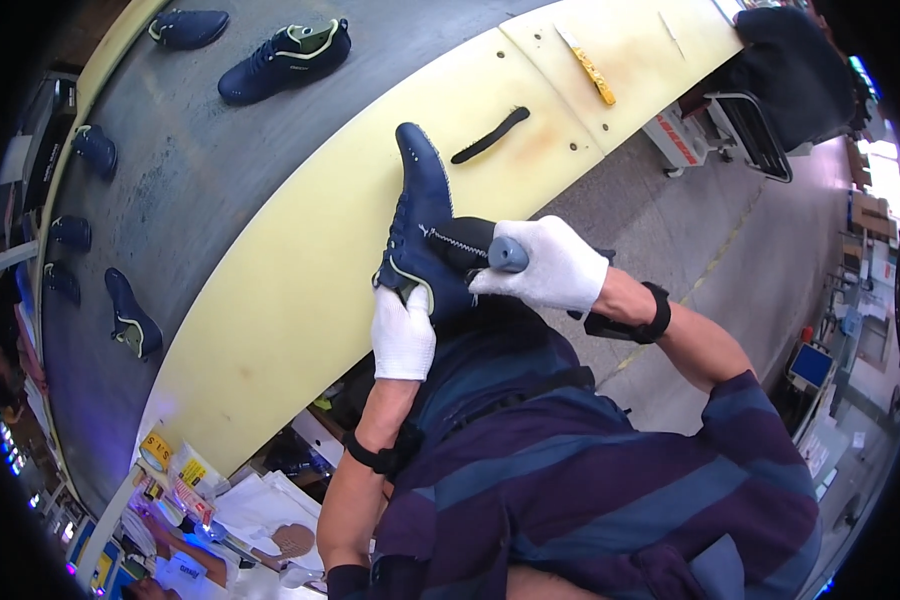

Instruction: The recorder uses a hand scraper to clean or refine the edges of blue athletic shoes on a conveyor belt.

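A navy shoe (422, 190) without a visible outsole stands tilted near the edge of the cream ledge, its toe pointing away from me. My left hand (404, 335), in a white glove, is closed on the shoe's collar, with the thumb at the pale-lined opening. My gloved right hand (555, 265) is wrapped round a tool with a round grey-blue handle (508, 254), close to the shoe's right side. A pale zigzag line (455, 243) runs between shoe and tool over something dark; I cannot tell what it belongs to. The tool's working end is hidden.
Farther off on the cream ledge (270, 330) lie a narrow black curved strip (490, 137) and a yellow-handled knife (587, 65). Several navy shoes, one of them large (285, 62), sit on the grey conveyor belt (185, 150). A co-worker's arm (185, 545) shows at lower left.
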The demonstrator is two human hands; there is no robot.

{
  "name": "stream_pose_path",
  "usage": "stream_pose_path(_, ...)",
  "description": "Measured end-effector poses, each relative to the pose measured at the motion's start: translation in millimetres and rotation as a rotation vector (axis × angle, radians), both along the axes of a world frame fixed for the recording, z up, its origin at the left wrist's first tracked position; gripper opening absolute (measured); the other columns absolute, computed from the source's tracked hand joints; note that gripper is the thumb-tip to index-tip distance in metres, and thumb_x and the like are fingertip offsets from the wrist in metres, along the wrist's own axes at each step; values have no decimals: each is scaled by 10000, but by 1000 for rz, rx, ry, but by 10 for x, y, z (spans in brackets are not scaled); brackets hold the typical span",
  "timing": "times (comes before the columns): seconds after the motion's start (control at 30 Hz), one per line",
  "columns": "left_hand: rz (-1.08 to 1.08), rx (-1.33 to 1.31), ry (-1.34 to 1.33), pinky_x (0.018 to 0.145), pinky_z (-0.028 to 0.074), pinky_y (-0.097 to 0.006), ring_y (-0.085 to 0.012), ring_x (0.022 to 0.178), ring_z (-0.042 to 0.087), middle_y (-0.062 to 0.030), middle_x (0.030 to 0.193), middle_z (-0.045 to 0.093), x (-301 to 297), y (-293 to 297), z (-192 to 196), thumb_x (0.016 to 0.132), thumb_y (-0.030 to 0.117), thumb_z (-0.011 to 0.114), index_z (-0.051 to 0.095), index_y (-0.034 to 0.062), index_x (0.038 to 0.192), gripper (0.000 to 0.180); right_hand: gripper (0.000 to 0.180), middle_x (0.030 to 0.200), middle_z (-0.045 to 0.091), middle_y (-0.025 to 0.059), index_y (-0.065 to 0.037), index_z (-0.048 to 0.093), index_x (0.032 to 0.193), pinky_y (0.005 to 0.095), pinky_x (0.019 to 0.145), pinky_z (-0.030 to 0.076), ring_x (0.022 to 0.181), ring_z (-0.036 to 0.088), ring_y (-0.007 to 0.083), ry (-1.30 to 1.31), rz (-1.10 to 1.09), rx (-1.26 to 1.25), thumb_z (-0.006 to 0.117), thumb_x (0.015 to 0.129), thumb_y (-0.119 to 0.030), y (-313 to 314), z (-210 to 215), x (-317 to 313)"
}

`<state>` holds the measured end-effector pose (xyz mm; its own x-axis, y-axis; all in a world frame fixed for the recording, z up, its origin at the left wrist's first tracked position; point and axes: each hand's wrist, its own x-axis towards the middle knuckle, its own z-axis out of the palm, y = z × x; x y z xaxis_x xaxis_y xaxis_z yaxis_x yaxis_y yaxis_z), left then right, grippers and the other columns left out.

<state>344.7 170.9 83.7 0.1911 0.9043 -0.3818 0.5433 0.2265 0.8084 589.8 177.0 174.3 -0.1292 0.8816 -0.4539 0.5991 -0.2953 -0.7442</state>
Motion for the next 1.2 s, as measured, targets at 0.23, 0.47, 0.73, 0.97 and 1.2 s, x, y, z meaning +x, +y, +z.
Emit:
stream_pose_path(0.23, -76, 34, 49, 998, 498, -532, -497, 1163, 635, -298, 1236, 658, 5, 12, 56, 1027, 206, 601, 545, -34, 1345, 402, 399, 750, 708, 174, -60, 713, 902, 416, 687, 573, 697, 726, 356, -35, 53, 101, 872, 858, -423, 184, 76, -75)
stream_pose_path(0.47, -62, 27, 40, 953, 504, -566, -526, 1125, 639, -314, 1218, 661, 28, -5, 94, 1028, 239, 615, 516, -14, 1354, 425, 379, 754, 716, 171, -72, 707, 965, 416, 684, 577, 717, 739, 362, -78, 132, 126, 850, 881, -413, 260, 232, -200)
stream_pose_path(0.73, -47, 10, -26, 994, 503, -528, -499, 1157, 646, -297, 1238, 667, -1, -3, 8, 1040, 208, 598, 518, -15, 1378, 413, 406, 745, 716, 173, -65, 695, 901, 425, 677, 579, 709, 740, 367, -109, 64, 137, 856, 877, -437, -38, 50, -28)
stream_pose_path(0.97, -2, -79, -67, 1055, 482, -478, -454, 1210, 633, -273, 1279, 658, -28, 19, -40, 1036, 171, 591, 554, -43, 1365, 394, 427, 759, 715, 193, -55, 710, 921, 439, 693, 578, 742, 743, 390, -181, 10, 6, 862, 860, -449, -249, -79, 140)
stream_pose_path(1.2, -116, 477, 27, 513, 524, -367, -236, 579, 641, -163, 934, 657, 35, 49, -89, 1043, 154, 591, 571, -66, 1235, 293, 425, 774, 720, 193, -42, 725, 909, 429, 701, 576, 733, 737, 386, -68, 0, 18, 858, 864, -443, -92, 43, 59)
